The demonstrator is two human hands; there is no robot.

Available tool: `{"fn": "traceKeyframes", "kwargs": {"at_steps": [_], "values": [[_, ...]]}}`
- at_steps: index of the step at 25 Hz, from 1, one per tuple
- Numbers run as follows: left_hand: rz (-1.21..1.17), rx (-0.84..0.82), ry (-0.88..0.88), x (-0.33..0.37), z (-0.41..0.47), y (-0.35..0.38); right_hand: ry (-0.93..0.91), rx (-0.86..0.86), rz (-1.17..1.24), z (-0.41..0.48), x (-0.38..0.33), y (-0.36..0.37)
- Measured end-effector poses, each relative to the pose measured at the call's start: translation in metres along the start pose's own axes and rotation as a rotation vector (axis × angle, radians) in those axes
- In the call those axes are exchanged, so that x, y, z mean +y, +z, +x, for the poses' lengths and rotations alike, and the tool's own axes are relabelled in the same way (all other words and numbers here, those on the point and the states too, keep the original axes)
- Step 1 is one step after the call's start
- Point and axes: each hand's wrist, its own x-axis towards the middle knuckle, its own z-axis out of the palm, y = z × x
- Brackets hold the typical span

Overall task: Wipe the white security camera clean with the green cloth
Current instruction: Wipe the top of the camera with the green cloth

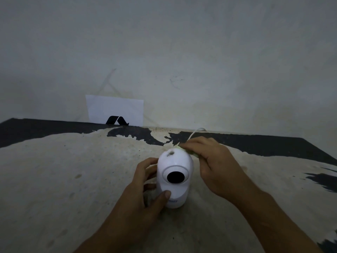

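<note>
The white security camera [174, 179] stands upright on a worn table [73, 170], its black lens facing me. A dark smudge sits on top of its dome. My left hand [145, 187] grips the camera's left side, thumb across its base. My right hand [209, 161] presses the green cloth [191, 152] against the dome's upper right. Only a pale green edge of the cloth shows under my fingers. A white cable [196, 133] runs from behind the camera toward the wall.
A white card with a black logo [114, 111] leans against the grey wall at the table's back edge. The tabletop is cream with peeled black patches along the back and right.
</note>
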Motion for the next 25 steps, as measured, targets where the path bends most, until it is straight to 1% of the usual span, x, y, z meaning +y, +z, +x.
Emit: {"fn": "traceKeyframes", "kwargs": {"at_steps": [3, 6, 8, 10, 12, 14, 18, 20, 22, 25], "values": [[0.013, 0.001, 0.017, -0.001, 0.000, 0.000, -0.006, 0.049, 0.052, 0.001, -0.007, -0.005], [0.026, 0.005, 0.023, -0.001, 0.000, 0.000, -0.056, -0.037, 0.064, 0.003, -0.021, -0.004], [0.027, 0.002, 0.028, -0.001, 0.000, -0.001, -0.028, -0.060, 0.011, 0.005, -0.015, 0.000], [0.024, 0.000, 0.034, -0.001, -0.001, -0.001, 0.042, -0.033, -0.033, 0.006, -0.004, 0.001], [0.024, 0.002, 0.037, -0.001, -0.001, -0.001, 0.091, 0.036, -0.008, 0.006, -0.003, -0.003], [0.017, -0.003, 0.027, -0.001, 0.000, 0.000, 0.072, 0.091, 0.045, 0.008, -0.013, -0.007], [0.020, 0.007, -0.001, -0.003, 0.000, 0.000, -0.020, -0.074, 0.058, 0.009, -0.031, -0.002], [0.025, 0.003, 0.004, -0.002, 0.000, 0.000, -0.011, -0.091, 0.033, 0.009, -0.023, 0.000], [0.025, -0.008, 0.002, 0.000, 0.000, -0.001, 0.007, -0.108, -0.042, 0.008, -0.012, -0.002], [0.033, -0.008, -0.007, 0.003, -0.001, -0.001, 0.026, -0.211, -0.167, 0.005, 0.000, -0.006]]}}
